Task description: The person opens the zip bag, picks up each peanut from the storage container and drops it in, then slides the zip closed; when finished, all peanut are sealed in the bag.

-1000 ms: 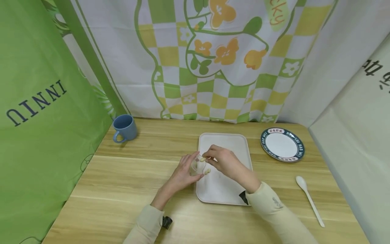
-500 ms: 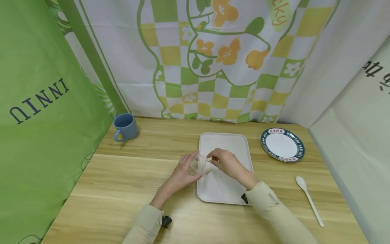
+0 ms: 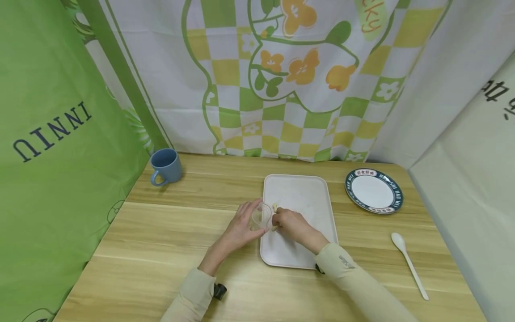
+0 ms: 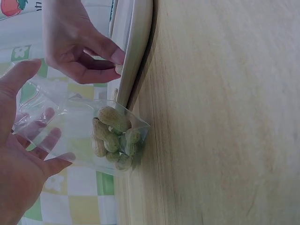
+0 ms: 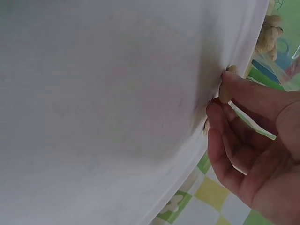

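Note:
My left hand (image 3: 240, 228) holds a clear plastic bag (image 4: 77, 117) by its mouth, thumb and fingers spread around the opening. Several unshelled peanuts (image 4: 111, 118) lie at the bottom of the bag, just off the left edge of the beige tray (image 3: 297, 188). Over that edge, my right hand (image 3: 297, 227) pinches one peanut (image 5: 226, 91) between thumb and fingertips, low against the tray. Another peanut (image 3: 275, 206) lies on the tray just beyond the fingers.
A blue mug (image 3: 166, 166) stands at the table's back left corner. To the right of the tray are a plate with a dark patterned rim (image 3: 351, 193) and a white spoon (image 3: 409, 264). Printed cloths (image 3: 281, 134) hang around the table.
My right hand has carried a peanut from the bag's mouth to the tray and let it go. It has then moved nearer to me and pinched another peanut. The left hand stays put.

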`<state>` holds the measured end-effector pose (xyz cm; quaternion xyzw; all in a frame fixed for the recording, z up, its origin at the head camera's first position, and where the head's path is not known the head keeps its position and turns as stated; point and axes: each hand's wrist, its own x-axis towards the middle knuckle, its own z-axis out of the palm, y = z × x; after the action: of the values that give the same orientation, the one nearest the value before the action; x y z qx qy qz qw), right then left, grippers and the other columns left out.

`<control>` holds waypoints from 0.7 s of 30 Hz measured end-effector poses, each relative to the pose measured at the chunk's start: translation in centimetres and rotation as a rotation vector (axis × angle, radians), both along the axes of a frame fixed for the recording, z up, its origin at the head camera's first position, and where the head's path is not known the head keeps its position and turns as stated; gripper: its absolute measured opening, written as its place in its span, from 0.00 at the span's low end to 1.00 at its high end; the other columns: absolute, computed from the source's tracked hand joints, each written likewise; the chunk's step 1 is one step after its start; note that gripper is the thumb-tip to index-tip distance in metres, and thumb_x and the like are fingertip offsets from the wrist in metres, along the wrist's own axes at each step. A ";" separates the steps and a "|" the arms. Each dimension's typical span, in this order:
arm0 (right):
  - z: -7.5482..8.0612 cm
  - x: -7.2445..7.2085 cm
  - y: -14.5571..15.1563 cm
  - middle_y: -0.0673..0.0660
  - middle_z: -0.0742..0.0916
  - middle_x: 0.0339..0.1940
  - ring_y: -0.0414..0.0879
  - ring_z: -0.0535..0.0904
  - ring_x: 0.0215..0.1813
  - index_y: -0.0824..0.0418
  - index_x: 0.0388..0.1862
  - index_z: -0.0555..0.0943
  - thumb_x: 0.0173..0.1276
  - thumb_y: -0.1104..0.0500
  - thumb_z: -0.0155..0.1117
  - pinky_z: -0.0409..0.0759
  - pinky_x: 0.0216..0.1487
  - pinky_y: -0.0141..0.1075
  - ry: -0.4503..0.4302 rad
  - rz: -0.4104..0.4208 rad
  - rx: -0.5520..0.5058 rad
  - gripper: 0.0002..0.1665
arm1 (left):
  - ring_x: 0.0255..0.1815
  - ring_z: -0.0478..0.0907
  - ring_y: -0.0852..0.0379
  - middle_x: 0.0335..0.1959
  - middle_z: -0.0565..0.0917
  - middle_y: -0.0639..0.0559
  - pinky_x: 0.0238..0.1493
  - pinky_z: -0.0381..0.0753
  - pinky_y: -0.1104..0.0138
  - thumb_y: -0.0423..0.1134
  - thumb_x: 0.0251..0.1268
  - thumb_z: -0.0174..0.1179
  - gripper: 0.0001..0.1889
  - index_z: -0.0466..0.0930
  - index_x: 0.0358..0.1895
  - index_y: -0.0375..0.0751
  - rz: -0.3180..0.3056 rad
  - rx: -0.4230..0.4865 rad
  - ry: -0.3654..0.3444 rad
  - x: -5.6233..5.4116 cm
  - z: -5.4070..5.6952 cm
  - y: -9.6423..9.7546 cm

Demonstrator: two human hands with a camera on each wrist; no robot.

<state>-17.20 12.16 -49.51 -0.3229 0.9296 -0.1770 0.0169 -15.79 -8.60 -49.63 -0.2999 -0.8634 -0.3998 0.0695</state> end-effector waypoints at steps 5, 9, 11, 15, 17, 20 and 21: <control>0.9 0.1 0.2 0.51 0.81 0.27 0.44 0.78 0.30 0.60 0.31 0.83 0.55 0.66 0.73 0.78 0.29 0.37 0.059 -0.088 -0.011 0.07 | 0.59 0.69 0.45 0.53 0.74 0.43 0.61 0.73 0.53 0.39 0.50 0.73 0.43 0.61 0.70 0.36 0.013 -0.005 0.001 -0.1 0.0 0.0; 2.7 -0.2 0.5 0.52 0.81 0.29 0.45 0.77 0.32 0.62 0.34 0.84 0.56 0.66 0.73 0.79 0.30 0.37 0.214 -0.158 -0.145 0.07 | 0.58 0.70 0.45 0.52 0.75 0.43 0.59 0.74 0.52 0.39 0.50 0.73 0.43 0.61 0.70 0.36 0.011 0.009 0.012 -0.2 0.0 0.0; 3.8 -0.4 0.6 0.53 0.81 0.31 0.46 0.77 0.34 0.62 0.35 0.84 0.56 0.65 0.73 0.78 0.31 0.37 0.297 -0.148 -0.231 0.07 | 0.58 0.70 0.45 0.51 0.75 0.43 0.59 0.74 0.52 0.40 0.50 0.73 0.43 0.61 0.70 0.37 0.007 0.016 0.016 -0.3 0.0 0.0; 5.6 -0.3 0.5 0.53 0.81 0.35 0.45 0.75 0.36 0.62 0.37 0.84 0.57 0.65 0.72 0.78 0.33 0.36 0.391 -0.041 -0.336 0.09 | 0.58 0.69 0.46 0.51 0.75 0.45 0.59 0.73 0.51 0.40 0.52 0.72 0.42 0.60 0.70 0.38 0.000 0.015 0.014 -0.4 0.0 0.1; 6.2 -0.1 0.2 0.53 0.80 0.36 0.45 0.75 0.37 0.61 0.38 0.84 0.57 0.65 0.72 0.78 0.34 0.35 0.408 0.024 -0.333 0.09 | 0.58 0.69 0.46 0.52 0.75 0.45 0.59 0.73 0.51 0.40 0.52 0.72 0.42 0.60 0.70 0.39 -0.004 0.019 0.006 -0.4 -0.1 0.2; 6.5 0.3 -0.3 0.53 0.80 0.36 0.44 0.75 0.37 0.61 0.38 0.85 0.58 0.65 0.72 0.77 0.35 0.34 0.386 0.083 -0.294 0.08 | 0.59 0.68 0.46 0.54 0.74 0.44 0.59 0.73 0.51 0.41 0.52 0.72 0.42 0.60 0.70 0.39 -0.006 0.022 -0.012 -0.4 -0.1 0.2; 6.4 0.4 -0.4 0.53 0.80 0.36 0.44 0.75 0.37 0.61 0.37 0.85 0.58 0.65 0.71 0.77 0.35 0.34 0.374 0.092 -0.284 0.08 | 0.59 0.68 0.46 0.55 0.74 0.43 0.59 0.73 0.51 0.41 0.52 0.72 0.42 0.60 0.70 0.39 -0.007 0.024 -0.018 -0.4 -0.1 0.3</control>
<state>-16.85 11.72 -43.14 -0.3913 0.8666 -0.2421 -0.1933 -16.17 -8.32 -49.70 -0.2983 -0.8580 -0.4132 0.0639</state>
